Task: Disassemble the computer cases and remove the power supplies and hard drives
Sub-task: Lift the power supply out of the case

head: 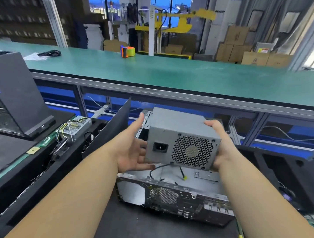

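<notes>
The power supply (182, 141) is held above the open computer case (173, 196), gripped by the right hand (221, 144) and steadied by the flat, open left hand (134, 149). Its trailing cables (166, 170) should be checked free before it is carried off.

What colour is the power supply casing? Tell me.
Grey metal, seen best in the head view: power supply.

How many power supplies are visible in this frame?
2: one grey power supply held between the left hand and right hand; another power supply lies at left. Others may be hidden.
</notes>
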`<act>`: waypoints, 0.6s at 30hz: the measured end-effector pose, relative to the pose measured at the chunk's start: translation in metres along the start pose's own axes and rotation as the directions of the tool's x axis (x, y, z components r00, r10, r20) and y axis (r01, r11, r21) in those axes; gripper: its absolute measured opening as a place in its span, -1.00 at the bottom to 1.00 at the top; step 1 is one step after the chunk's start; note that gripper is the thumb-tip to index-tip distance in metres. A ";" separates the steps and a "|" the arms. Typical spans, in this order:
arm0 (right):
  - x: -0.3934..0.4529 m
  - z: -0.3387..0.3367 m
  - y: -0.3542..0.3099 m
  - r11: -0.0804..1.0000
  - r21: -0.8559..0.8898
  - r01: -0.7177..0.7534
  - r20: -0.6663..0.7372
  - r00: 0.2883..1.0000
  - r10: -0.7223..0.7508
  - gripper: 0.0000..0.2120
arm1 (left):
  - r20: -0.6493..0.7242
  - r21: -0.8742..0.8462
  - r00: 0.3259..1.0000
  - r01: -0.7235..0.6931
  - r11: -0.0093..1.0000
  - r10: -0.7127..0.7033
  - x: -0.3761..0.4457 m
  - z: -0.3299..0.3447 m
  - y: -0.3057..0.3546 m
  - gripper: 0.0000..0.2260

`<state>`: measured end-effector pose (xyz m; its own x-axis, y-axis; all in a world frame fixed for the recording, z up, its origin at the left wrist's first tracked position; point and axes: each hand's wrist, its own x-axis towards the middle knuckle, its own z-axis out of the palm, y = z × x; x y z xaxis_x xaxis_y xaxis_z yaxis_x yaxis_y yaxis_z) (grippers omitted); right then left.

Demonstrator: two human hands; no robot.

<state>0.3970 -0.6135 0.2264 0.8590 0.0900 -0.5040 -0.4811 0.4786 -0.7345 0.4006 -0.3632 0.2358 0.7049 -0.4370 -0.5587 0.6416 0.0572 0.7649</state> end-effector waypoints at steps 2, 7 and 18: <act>-0.010 0.001 -0.003 0.999 -0.031 0.030 0.059 0.998 -0.029 -0.63 | 0.001 -0.050 0.998 -0.056 0.997 0.056 -0.001 0.014 0.004 -0.28; -0.032 -0.005 -0.009 0.964 -0.188 0.190 0.203 0.967 -0.151 -0.65 | -0.008 -0.162 0.990 -0.142 0.977 0.142 -0.001 0.034 0.003 -0.59; -0.052 -0.021 -0.016 0.877 -0.363 0.314 0.347 0.919 -0.186 -0.52 | -0.007 -0.003 0.848 -0.530 0.848 0.530 -0.029 0.037 0.005 -0.70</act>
<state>0.3562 -0.6440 0.2544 0.9398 0.2967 -0.1697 -0.2161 0.1312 -0.9675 0.3718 -0.3836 0.2681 0.9400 -0.3339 -0.0705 0.1711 0.2825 0.9439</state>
